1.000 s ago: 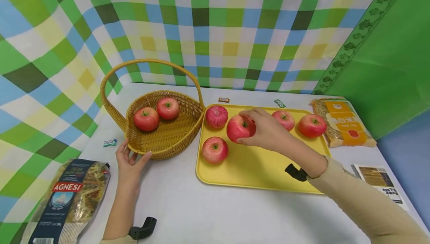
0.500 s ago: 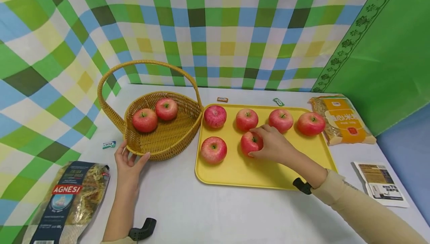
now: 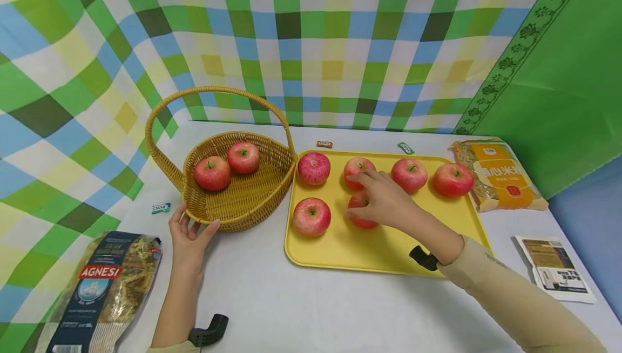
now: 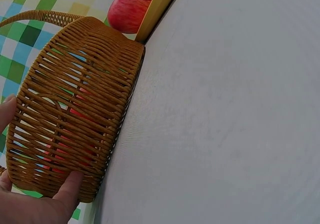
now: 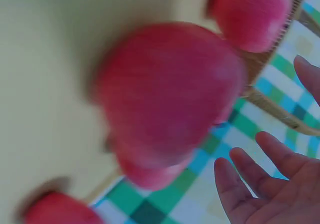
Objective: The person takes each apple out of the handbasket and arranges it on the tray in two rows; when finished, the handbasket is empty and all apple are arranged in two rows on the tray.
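Observation:
At the near left end of the yellow wicker basket [image 3: 252,212], my left hand [image 3: 188,242] holds its rim and side, fingers at the left and thumb in front. Two red apples [image 3: 212,173] lie inside. My right hand [image 3: 391,202] hovers over an apple [image 3: 357,200] in the middle of the yellow tray [image 3: 340,258], partly hiding it. In the right wrist view, the fingers [image 5: 280,154] are spread apart from the blurred apple [image 5: 170,93]. Another apple [image 3: 357,167] sits just behind, partly covered by the fingertips.
Several more apples stand on the tray, including one at front left [image 3: 311,217] and one at far right [image 3: 453,180]. An Agnesi pasta bag [image 3: 99,288] lies left, an orange-labelled food bag [image 3: 500,175] right. A flat packet [image 3: 554,269] and small wrapped sweets [image 3: 161,208] lie around.
My right hand first carried an apple away from the basket side and set it down mid-tray. Now its fingers have let go and moved slightly up. The left hand stays at the basket.

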Motion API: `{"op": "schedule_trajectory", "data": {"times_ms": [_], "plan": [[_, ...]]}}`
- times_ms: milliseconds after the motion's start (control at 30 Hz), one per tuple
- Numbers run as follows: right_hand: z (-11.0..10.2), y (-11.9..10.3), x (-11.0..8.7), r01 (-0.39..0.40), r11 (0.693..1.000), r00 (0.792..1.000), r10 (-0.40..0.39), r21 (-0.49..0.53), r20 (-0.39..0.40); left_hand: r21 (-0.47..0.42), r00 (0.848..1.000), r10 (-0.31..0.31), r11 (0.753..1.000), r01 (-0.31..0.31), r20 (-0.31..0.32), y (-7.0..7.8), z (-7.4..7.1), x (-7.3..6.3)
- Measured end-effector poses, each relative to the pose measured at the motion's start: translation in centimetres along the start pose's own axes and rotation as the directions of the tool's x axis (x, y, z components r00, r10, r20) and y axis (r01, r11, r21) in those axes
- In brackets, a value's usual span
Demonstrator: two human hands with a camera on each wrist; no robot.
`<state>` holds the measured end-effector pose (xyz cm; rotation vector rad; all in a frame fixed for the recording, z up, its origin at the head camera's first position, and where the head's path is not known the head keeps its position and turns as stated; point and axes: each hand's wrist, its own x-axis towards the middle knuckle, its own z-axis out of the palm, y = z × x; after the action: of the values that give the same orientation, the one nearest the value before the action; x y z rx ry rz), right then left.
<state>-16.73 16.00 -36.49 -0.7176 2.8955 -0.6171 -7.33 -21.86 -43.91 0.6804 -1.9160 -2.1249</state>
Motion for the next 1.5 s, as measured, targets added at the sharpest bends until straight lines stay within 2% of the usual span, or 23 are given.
{"op": "schedule_trajectory", "data": {"times_ms": [200,433,567,667,767,933,1167,1333,1500], "plan": [[-1.2,-4.7,3.1,0.081,0.991,0.997,-0.08,0.107,-0.015,-0.004,1.0,0.009,1.0,-0.009,0.01,0.1,0.0,-0.1],[-0.5,-11.1,8.9,0.163,0.961,0.987,-0.16,0.222,-0.028,-0.022,1.0,0.017,1.0,-0.016,0.021,-0.1,0.2,0.0],[0.9,-13.7,13.0,0.117,0.954,0.993,-0.115,0.276,-0.022,-0.026,0.999,0.015,1.0,-0.015,0.032,0.0,0.3,0.1],[2.5,-14.5,15.7,0.031,0.948,0.999,-0.038,0.317,0.016,-0.031,0.999,0.019,0.999,-0.018,0.038,0.0,0.3,0.2],[4.2,-14.5,17.7,-0.068,0.934,0.997,0.048,0.352,0.067,-0.029,0.999,0.022,0.999,-0.02,0.042,0.0,0.5,0.1],[6.8,-14.0,19.3,-0.17,0.913,0.985,0.142,0.37,0.103,-0.028,0.999,0.017,0.999,-0.016,0.046,0.0,0.7,0.0],[9.2,-13.7,19.9,-0.192,0.881,0.981,0.178,0.433,0.073,-0.009,0.999,0.005,1.0,-0.004,0.049,0.0,0.7,-0.1],[10.0,-13.9,20.1,-0.167,0.894,0.985,0.166,0.417,0.039,-0.016,0.999,0.015,1.0,-0.014,0.048,-0.2,0.4,0.0],[9.1,-14.3,20.1,-0.116,0.926,0.993,0.117,0.359,0.019,0.003,0.999,0.019,1.0,-0.02,0.039,0.0,-0.1,-0.1]]}}
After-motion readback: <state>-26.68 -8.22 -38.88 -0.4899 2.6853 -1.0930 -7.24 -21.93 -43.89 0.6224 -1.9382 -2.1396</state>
